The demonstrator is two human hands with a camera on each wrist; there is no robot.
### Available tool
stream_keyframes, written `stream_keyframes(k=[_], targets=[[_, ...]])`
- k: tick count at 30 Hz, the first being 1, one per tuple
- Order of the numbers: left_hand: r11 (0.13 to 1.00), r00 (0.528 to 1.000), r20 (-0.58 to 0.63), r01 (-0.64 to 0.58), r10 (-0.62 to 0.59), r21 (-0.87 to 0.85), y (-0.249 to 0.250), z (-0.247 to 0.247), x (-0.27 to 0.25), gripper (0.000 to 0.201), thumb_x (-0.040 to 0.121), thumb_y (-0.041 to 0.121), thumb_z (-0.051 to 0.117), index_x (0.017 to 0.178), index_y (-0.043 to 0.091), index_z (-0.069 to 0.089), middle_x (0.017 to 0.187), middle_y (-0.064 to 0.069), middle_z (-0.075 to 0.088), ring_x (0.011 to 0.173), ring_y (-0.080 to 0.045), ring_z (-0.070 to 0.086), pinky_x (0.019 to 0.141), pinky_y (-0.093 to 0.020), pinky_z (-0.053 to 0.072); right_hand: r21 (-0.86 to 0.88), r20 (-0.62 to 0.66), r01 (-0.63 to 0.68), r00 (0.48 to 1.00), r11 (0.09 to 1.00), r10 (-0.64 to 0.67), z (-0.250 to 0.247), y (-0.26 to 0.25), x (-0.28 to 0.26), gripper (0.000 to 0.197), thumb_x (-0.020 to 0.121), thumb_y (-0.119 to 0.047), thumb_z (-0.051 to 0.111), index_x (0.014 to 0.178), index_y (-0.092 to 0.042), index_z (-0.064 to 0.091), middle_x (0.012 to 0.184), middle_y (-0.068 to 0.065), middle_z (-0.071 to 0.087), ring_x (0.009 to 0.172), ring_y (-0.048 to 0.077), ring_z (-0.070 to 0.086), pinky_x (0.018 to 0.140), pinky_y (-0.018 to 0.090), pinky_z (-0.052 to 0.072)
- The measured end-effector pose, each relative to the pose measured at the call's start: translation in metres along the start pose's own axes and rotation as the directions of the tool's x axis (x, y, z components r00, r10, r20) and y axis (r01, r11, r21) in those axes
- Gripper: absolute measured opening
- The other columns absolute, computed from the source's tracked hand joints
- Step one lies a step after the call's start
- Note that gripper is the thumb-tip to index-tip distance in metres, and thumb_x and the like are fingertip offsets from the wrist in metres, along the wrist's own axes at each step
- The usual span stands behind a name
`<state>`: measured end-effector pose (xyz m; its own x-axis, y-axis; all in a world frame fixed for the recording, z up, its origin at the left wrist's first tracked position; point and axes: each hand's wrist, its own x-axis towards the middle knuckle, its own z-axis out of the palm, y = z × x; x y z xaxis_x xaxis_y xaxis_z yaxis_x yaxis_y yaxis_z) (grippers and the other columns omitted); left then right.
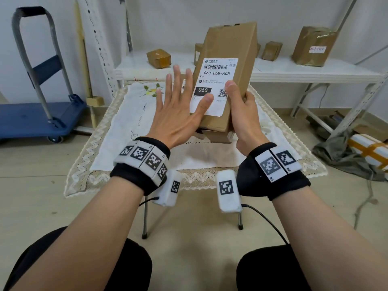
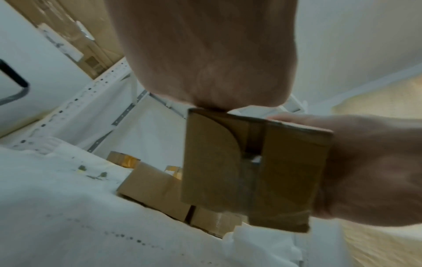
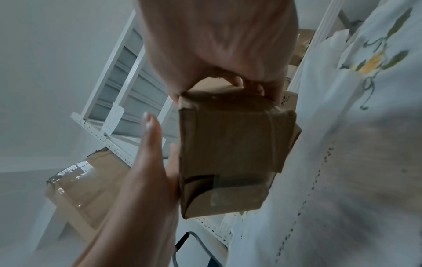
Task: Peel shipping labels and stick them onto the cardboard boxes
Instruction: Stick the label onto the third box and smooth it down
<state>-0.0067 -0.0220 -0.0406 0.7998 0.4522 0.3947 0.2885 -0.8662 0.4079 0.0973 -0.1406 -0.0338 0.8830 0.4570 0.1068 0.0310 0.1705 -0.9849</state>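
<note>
Right hand (image 1: 244, 114) clamps the lower end of a tall cardboard box (image 1: 227, 66), thumb over the front face, fingers wrapped round the right side. Box sits frame centre in the head view, held up off the desk (image 1: 117, 131), tilted with its top leaning away.

Shipping label (image 1: 214, 87) is stuck flat on the box's front face: white, barcode at top, "060-06B-A05" in the middle, black "060" block and a QR code lower down. Right thumb covers part of the label's right edge near the QR code.

Left hand (image 1: 178, 114) is flat, fingers straight and spread, holding nothing. Its thumb lies on the label's lower left corner; the other fingers point up just left of the box. Right wrist view confirms the left hand (image 3: 146, 171) edge-on against the side of the box (image 3: 228, 153), and the box's taped bottom end facing that camera. Left wrist view is blurred but shows the box (image 2: 251, 168) with the right hand (image 2: 370, 171) gripping it from the frame's right.

Desk carries a white embroidered cloth with a lace border. More boxes lie on the desk behind the held one in the left wrist view. White shelf (image 1: 315, 70) across the upper frame holds several brown parcels. Blue platform trolley (image 1: 39, 114) at left.
</note>
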Motion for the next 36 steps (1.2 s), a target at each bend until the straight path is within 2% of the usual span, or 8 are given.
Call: stream_keyframes(k=[5,10,14,19,26,33,34,36], targets=[[0.998,0.999,-0.004,0.035,-0.036,-0.045,-0.009,-0.013,0.002,0.088,0.093,0.076,0.008,0.16,0.024,-0.019,0.165,0.0,-0.031,0.154,-0.018,-0.024,0.124,-0.051,-0.014,-0.073,0.052,-0.048,0.997,0.996,0.052,-0.007,-0.004,0.001,0.08,0.082,-0.064,0.065,0.147,-0.023,0.047,0.129,-0.007,0.07,0.108,0.014,0.072,0.086,0.037,0.062],[0.993,0.992,-0.06,-0.11,0.113,0.048,0.002,-0.024,0.003,0.088,0.091,0.076,0.008,0.161,0.028,-0.015,0.166,-0.001,-0.028,0.154,-0.022,-0.025,0.122,-0.05,-0.015,-0.116,0.15,-0.033,0.987,0.993,0.051,-0.006,-0.015,-0.008,0.051,0.095,-0.051,0.064,0.137,-0.023,0.058,0.12,-0.006,0.074,0.101,0.011,0.074,0.083,0.032,0.061],[0.977,0.987,-0.071,-0.13,0.144,0.167,0.001,-0.023,0.009,0.083,0.094,0.075,0.011,0.161,0.031,-0.013,0.166,-0.003,-0.028,0.153,-0.024,-0.026,0.124,-0.056,-0.012,-0.172,0.222,-0.017,0.973,0.985,0.056,0.0,-0.014,-0.016,0.048,0.095,-0.051,0.064,0.135,-0.024,0.06,0.115,-0.005,0.074,0.097,0.01,0.075,0.081,0.03,0.062],[0.986,0.988,-0.119,-0.077,0.095,0.148,-0.015,-0.031,0.015,0.085,0.092,0.076,0.007,0.161,0.03,-0.011,0.167,-0.006,-0.026,0.154,-0.027,-0.023,0.123,-0.057,-0.011,-0.222,0.299,0.021,0.953,0.975,0.048,0.0,-0.009,-0.018,0.053,0.092,-0.051,0.068,0.135,-0.022,0.061,0.118,-0.005,0.075,0.1,0.012,0.074,0.089,0.034,0.06],[0.993,0.989,-0.14,0.062,-0.047,0.102,-0.038,-0.042,0.015,0.08,0.099,0.07,0.013,0.161,0.025,-0.014,0.166,-0.007,-0.029,0.154,-0.029,-0.023,0.123,-0.061,-0.009,-0.266,0.354,-0.002,0.93,0.964,0.1,0.001,-0.013,-0.023,0.043,0.096,-0.044,0.065,0.131,-0.02,0.064,0.109,-0.004,0.079,0.09,0.014,0.077,0.077,0.028,0.061],[0.989,0.983,-0.167,-0.05,0.074,0.139,-0.018,-0.041,0.015,0.084,0.095,0.072,0.01,0.161,0.026,-0.012,0.167,-0.01,-0.026,0.154,-0.03,-0.022,0.122,-0.059,-0.012,-0.28,0.361,0.004,0.927,0.96,0.101,0.009,-0.011,-0.024,0.042,0.094,-0.048,0.067,0.127,-0.024,0.066,0.112,-0.005,0.077,0.098,0.012,0.075,0.094,0.035,0.059],[0.99,0.985,-0.161,-0.04,0.062,0.137,-0.02,-0.04,0.015,0.085,0.094,0.073,0.009,0.161,0.026,-0.011,0.167,-0.009,-0.026,0.154,-0.03,-0.022,0.123,-0.059,-0.012,-0.287,0.375,0.012,0.921,0.958,0.101,0.011,-0.01,-0.024,0.049,0.092,-0.051,0.068,0.132,-0.024,0.064,0.116,-0.005,0.076,0.1,0.012,0.075,0.096,0.035,0.058],[0.993,0.988,-0.151,-0.001,0.019,0.12,-0.028,-0.039,0.017,0.086,0.092,0.075,0.006,0.161,0.027,-0.012,0.166,-0.008,-0.027,0.154,-0.029,-0.023,0.123,-0.059,-0.011,-0.309,0.374,0.02,0.922,0.951,0.102,0.012,-0.007,-0.02,0.081,0.078,-0.065,0.073,0.145,-0.024,0.053,0.131,-0.004,0.07,0.11,0.013,0.072,0.103,0.04,0.055]])
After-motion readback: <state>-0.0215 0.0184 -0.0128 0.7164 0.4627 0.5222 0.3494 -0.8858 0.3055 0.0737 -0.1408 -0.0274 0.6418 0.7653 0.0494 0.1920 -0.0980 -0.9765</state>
